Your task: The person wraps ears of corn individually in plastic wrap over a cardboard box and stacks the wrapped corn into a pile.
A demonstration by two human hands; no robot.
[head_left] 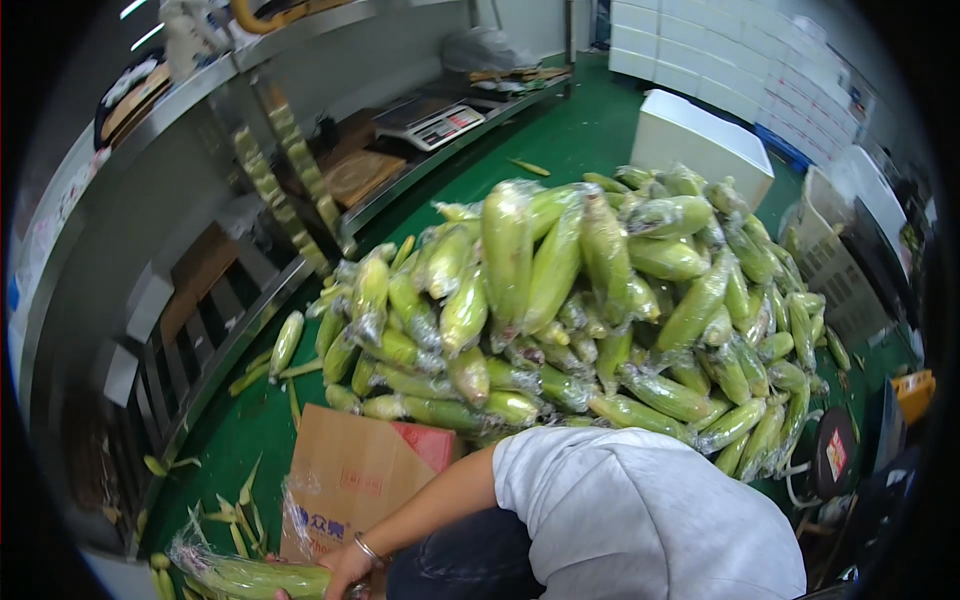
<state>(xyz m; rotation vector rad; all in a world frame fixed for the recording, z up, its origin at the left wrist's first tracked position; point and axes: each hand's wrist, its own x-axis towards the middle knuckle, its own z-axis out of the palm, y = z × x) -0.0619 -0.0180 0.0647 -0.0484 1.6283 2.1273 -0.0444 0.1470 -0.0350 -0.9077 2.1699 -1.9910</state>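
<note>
Neither of my hands is identifiable in view. Just below me a person in a light grey T-shirt (650, 520) bends low, back toward me. Their bare arm (430, 505), with a wrist bangle, reaches to the lower left, where their hand (345, 565) is at the end of a plastic-wrapped corn cob (240, 570); more fingers show beneath it, partly cut off. A brown cardboard box (360, 455) lies beside them. Beyond is a large heap of green corn cobs (555, 270) in clear wrap, with loose husks (245, 505) on the floor at left.
A steel shelving bench (220, 340) runs along the left, holding a scale (425, 125). A white foam box (690, 150) stands behind the heap, with stacked white boxes (690, 50) farther back. A plastic basket (830, 260), a black stool (830, 450) and a yellow object (910, 400) are at right.
</note>
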